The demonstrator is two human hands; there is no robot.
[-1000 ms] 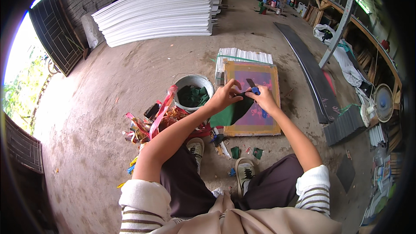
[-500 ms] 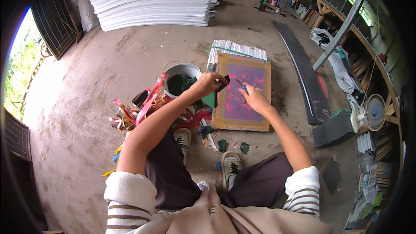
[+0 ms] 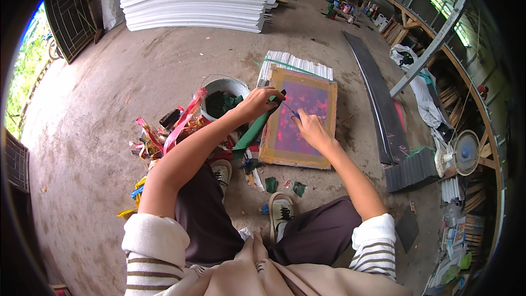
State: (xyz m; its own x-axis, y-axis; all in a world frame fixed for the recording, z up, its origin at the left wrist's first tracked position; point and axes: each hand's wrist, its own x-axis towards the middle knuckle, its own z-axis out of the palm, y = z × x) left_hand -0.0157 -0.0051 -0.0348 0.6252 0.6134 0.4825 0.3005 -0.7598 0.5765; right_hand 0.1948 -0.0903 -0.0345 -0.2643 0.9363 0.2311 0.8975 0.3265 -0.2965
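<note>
My left hand (image 3: pixel 259 103) is closed on the upper end of a long dark green strip (image 3: pixel 253 137). The strip hangs down beside the left edge of a framed printing screen (image 3: pixel 266 153), which has a yellowish border and purple mesh with pink marks. Over the mesh, my right hand (image 3: pixel 312 130) grips a blue-handled tool with a thin metal blade (image 3: pixel 295 114); its exact kind is too small to tell. The blade points up and left toward the strip's held end. Two small green scraps (image 3: pixel 298 188) lie on the floor by my shoes.
A grey bucket (image 3: pixel 239 87) with dark green material stands behind my left forearm. Beside it lies a pile of red and coloured strips (image 3: pixel 164 126). White sheets (image 3: pixel 298 66) sit behind the screen. Long black boards (image 3: pixel 375 98) and a fan (image 3: pixel 464 153) are at the right.
More of the green strip now hangs into view below my left hand. The tool's blade has come closer to the strip. The whole view has shifted slightly.
</note>
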